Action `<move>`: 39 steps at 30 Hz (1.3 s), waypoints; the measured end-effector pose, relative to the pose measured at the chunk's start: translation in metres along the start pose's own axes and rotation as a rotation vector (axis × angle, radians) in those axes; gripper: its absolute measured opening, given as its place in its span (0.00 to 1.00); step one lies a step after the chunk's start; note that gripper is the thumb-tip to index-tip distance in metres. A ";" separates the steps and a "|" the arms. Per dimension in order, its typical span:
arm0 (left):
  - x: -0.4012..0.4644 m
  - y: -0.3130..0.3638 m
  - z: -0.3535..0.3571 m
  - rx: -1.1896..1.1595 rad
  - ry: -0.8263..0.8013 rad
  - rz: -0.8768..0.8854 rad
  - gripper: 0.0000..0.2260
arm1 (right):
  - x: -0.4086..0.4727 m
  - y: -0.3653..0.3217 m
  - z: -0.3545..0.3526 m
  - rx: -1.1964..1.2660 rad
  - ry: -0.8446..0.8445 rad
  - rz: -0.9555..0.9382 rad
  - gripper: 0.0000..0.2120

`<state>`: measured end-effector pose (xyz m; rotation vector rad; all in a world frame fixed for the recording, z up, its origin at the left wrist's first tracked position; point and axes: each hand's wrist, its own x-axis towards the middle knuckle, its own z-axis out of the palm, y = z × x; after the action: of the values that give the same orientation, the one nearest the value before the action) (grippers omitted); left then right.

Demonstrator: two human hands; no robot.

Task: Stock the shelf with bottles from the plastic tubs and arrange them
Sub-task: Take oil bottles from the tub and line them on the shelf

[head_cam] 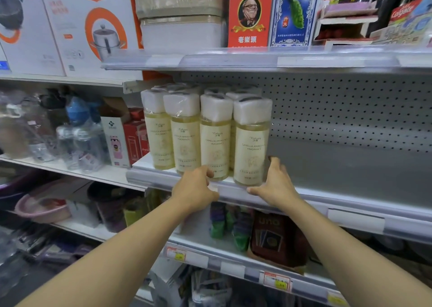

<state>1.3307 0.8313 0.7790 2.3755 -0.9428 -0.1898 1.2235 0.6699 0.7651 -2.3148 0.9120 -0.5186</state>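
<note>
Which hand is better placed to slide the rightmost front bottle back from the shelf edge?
Right, probably. The right hand already grips that bottle; the left hand is at the neighbouring bottle.

"CAMELLIA AMINO ACID FRAGRANCE" is printed on each bottle label [250, 152] — "Colgate" is read on a toothpaste box [403, 10], "uno" on a card box [272, 222].

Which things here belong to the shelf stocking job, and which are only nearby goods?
Job: camellia bottles, middle shelf, left hand, right hand.
Nearby only: pot boxes, card boxes, water bottles, pink basin.
</note>
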 end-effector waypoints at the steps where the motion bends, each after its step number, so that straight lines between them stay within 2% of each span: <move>1: -0.002 -0.001 0.001 -0.001 -0.005 0.007 0.22 | -0.007 0.002 0.000 -0.046 0.016 -0.010 0.49; 8: -0.024 -0.011 0.027 0.004 -0.109 0.041 0.23 | -0.069 0.016 0.004 -0.221 0.090 -0.091 0.43; 20: -0.065 -0.034 0.106 0.058 -0.338 0.081 0.25 | -0.152 0.082 0.033 -0.323 -0.075 0.141 0.44; 33: -0.110 -0.038 0.237 0.037 -0.523 -0.079 0.23 | -0.194 0.208 0.065 -0.325 -0.298 0.301 0.40; 39: -0.149 -0.043 0.320 0.045 -0.622 -0.239 0.25 | -0.219 0.287 0.086 -0.274 -0.430 0.360 0.39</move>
<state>1.1411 0.8101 0.4792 2.5091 -0.9201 -1.0548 0.9813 0.6894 0.4850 -2.2854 1.1958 0.2607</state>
